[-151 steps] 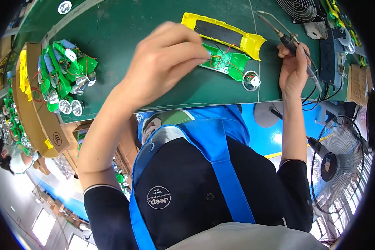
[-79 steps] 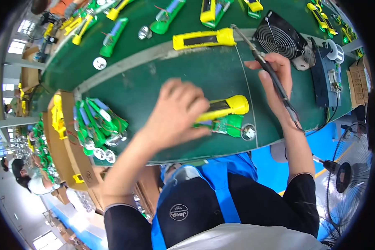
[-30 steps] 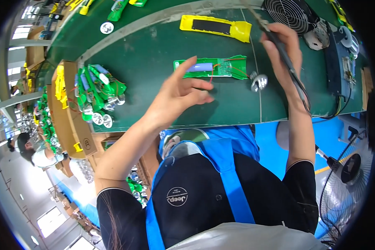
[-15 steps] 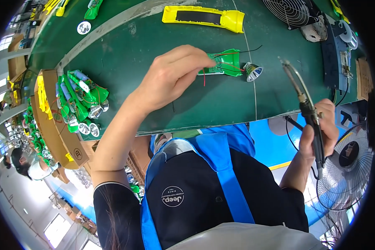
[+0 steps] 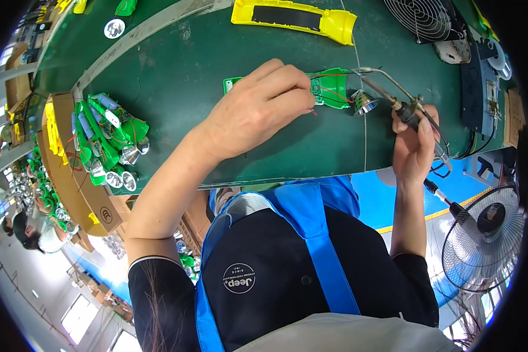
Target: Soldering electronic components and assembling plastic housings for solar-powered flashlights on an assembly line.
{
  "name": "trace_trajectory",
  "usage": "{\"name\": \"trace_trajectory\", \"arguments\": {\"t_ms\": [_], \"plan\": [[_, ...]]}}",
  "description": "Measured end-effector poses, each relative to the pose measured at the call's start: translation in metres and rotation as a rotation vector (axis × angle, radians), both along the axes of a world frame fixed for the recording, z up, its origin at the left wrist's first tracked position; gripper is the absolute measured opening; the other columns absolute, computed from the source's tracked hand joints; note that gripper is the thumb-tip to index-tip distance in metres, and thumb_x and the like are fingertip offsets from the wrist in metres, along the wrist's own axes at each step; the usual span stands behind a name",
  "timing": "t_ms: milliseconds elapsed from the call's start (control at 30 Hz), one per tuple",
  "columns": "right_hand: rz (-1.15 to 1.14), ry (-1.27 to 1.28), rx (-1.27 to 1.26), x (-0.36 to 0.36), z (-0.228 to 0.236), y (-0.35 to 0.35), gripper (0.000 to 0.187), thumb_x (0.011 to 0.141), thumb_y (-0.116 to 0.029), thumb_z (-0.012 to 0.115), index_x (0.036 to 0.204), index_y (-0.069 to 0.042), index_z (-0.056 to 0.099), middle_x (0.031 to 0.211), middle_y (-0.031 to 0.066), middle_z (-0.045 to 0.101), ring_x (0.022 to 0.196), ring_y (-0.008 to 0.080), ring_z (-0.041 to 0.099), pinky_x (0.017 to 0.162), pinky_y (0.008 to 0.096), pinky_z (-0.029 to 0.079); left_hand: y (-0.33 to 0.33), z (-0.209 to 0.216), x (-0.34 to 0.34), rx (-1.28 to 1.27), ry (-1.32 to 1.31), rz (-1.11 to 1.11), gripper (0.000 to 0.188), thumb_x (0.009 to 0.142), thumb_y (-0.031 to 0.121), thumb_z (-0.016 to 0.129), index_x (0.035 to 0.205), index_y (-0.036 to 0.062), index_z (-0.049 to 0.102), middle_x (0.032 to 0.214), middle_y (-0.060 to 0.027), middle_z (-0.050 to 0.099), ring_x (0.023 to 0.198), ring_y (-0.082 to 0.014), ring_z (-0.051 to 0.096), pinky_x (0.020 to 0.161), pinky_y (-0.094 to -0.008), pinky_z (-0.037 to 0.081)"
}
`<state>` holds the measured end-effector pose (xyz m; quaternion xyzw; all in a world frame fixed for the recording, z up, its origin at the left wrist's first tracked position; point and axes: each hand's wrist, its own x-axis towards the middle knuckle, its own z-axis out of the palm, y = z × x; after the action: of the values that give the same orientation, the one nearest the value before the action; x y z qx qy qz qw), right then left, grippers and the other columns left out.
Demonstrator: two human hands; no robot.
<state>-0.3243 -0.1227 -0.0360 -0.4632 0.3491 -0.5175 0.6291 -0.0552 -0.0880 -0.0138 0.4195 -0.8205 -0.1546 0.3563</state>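
Observation:
My left hand [image 5: 261, 111] lies over a green flashlight half-shell [image 5: 335, 88] on the bench, covering its middle. Its thumb and fingertips are pinched, and a short red wire [image 5: 314, 112] pokes out from them. More thin red and black wires run across the shell's wide end to a silver reflector cup [image 5: 365, 104] beside it. A soldering iron [image 5: 406, 112] with a curved metal feed tube is gripped in my right hand [image 5: 415, 144]. Its tip points left, above the reflector and close to the shell's wide end; whether it touches a wire is unclear.
A yellow half-shell [image 5: 293, 20] with a black strip lies farther back. Several green flashlight assemblies [image 5: 108, 138] are piled at left beside a cardboard box [image 5: 79, 170]. A box fan [image 5: 419, 17] and a dark blue unit [image 5: 478, 88] stand at right; a round fan [image 5: 490, 229] stands below.
My right hand has brought the soldering iron up and left, swinging its tip over to the green shell. My left hand has shifted slightly right, with its fingers lower over the shell.

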Motion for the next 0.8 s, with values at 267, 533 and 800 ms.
{"name": "trace_trajectory", "arguments": {"t_ms": [267,533,800], "plan": [[-0.037,0.134,-0.007,0.013,0.004,0.002,0.023,0.088,-0.021,0.049,0.091,0.002,0.047,0.073,0.0122,0.053,0.071,0.0165,0.049,0.072,0.0301,0.038,0.001,0.004,-0.013,0.413,0.275,0.329,0.015,0.071,-0.003,0.068,0.084,0.003,0.063,0.09,-0.0064,0.058,0.072,-0.0171,0.058,0.061,-0.0281,0.048],[0.105,0.41,-0.194,0.015,0.009,0.001,0.018,0.085,-0.015,0.053,0.087,0.002,0.049,0.07,0.0077,0.054,0.056,0.0111,0.052,0.108,0.0479,0.025,0.004,0.013,-0.017,0.247,-0.041,0.323,0.011,0.07,-0.005,0.061,0.078,0.0007,0.056,0.093,-0.0092,0.055,0.08,-0.0237,0.057,0.065,-0.0319,0.047],[0.117,0.451,-0.191,0.015,0.009,-0.001,0.023,0.082,-0.02,0.059,0.088,0.0,0.049,0.075,0.0073,0.055,0.055,0.012,0.055,0.106,0.052,0.025,-0.003,0.024,-0.019,0.311,-0.169,0.315,0.012,0.066,-0.005,0.059,0.073,-0.0004,0.051,0.088,-0.0106,0.053,0.081,-0.0296,0.054,0.068,-0.0362,0.045]]}}
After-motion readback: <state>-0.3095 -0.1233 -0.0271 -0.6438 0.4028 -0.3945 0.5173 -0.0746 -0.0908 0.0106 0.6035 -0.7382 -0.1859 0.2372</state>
